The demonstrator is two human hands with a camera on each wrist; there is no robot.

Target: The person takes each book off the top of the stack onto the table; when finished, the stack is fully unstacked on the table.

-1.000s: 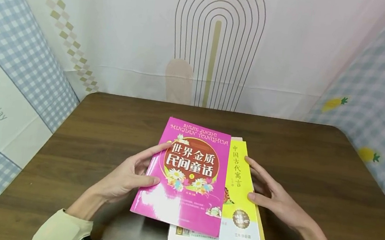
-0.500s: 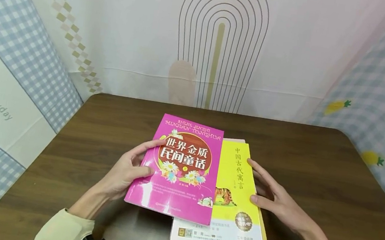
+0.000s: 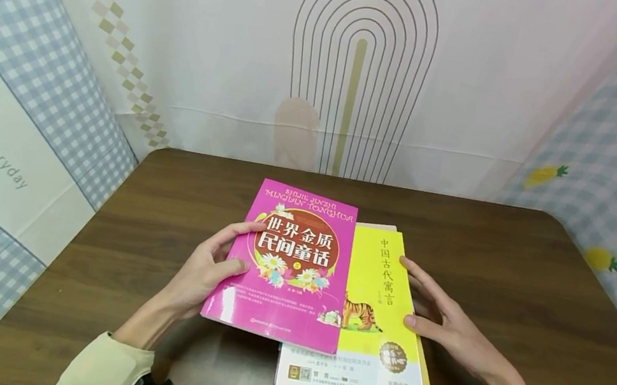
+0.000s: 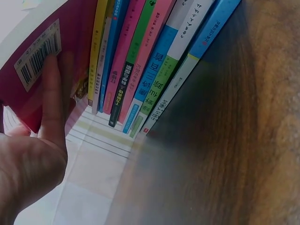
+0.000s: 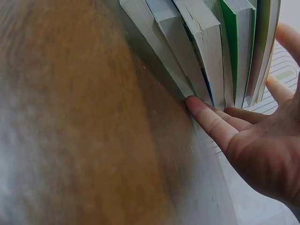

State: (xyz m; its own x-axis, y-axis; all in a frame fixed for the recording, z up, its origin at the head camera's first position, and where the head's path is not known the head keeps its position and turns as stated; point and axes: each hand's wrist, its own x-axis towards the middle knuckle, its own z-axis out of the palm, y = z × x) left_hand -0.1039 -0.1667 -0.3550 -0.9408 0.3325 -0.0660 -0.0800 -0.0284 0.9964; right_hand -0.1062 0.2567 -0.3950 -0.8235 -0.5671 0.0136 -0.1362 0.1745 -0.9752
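Note:
My left hand (image 3: 196, 281) holds a pink book (image 3: 289, 299) by its left side, thumb on the front cover. In the left wrist view, fingers lie along the back cover of the pink book (image 4: 77, 33), beside a barcode, and a gap separates it from the spines (image 4: 150, 89) of the stack. Under its right part in the head view, a yellow-and-white book with a tiger picture (image 3: 370, 277) tops the stack. At the stack's right side is my right hand (image 3: 458, 339). Its fairly straight fingers touch the page edges (image 5: 206, 56) in the right wrist view.
The books rest on a dark brown wooden table (image 3: 508, 262). Behind it hangs a pale cloth (image 3: 233, 48) with an arch pattern. Blue checked cloth (image 3: 24, 10) borders both sides.
The pink book has shifted left and away from me with my left hand, uncovering more of the yellow-and-white book. My right hand has stayed by the stack. The head view has shifted slightly.

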